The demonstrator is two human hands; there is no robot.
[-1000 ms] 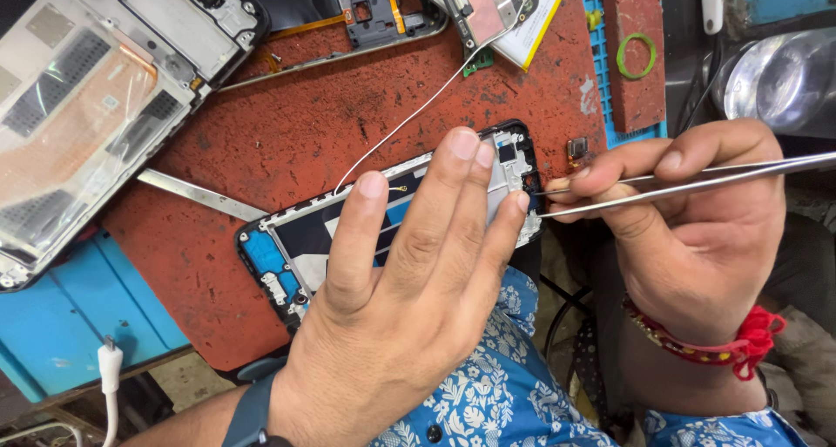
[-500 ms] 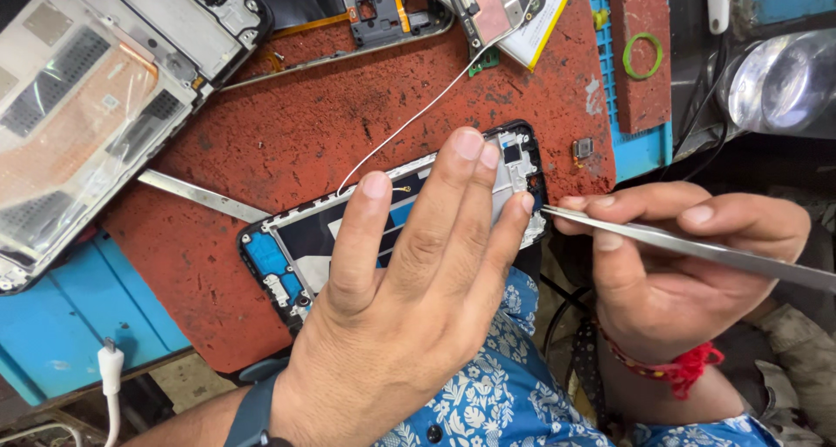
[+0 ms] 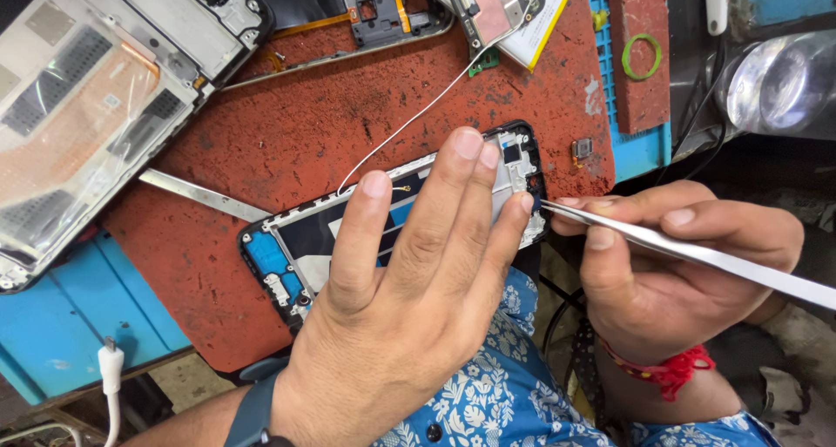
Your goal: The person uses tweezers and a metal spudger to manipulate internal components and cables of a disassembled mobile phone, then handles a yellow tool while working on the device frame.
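The opened phone [image 3: 348,238] lies face down near the front edge of the worn red tabletop [image 3: 348,107], its inner frame showing. The left hand [image 3: 409,281] lies flat across it, fingers spread and pressing it down, gripping nothing. The right hand [image 3: 670,264] pinches a pair of metal tweezers [image 3: 697,253]. A second ago the tweezers pointed at a spot just off the phone's top corner; now their tip has come in to touch that corner, beside the left fingertips, so the fine work on the frame has begun. A thin white wire [image 3: 418,116] runs from the phone up to a circuit board [image 3: 488,7]. A flat metal strip [image 3: 200,194] lies to the left.
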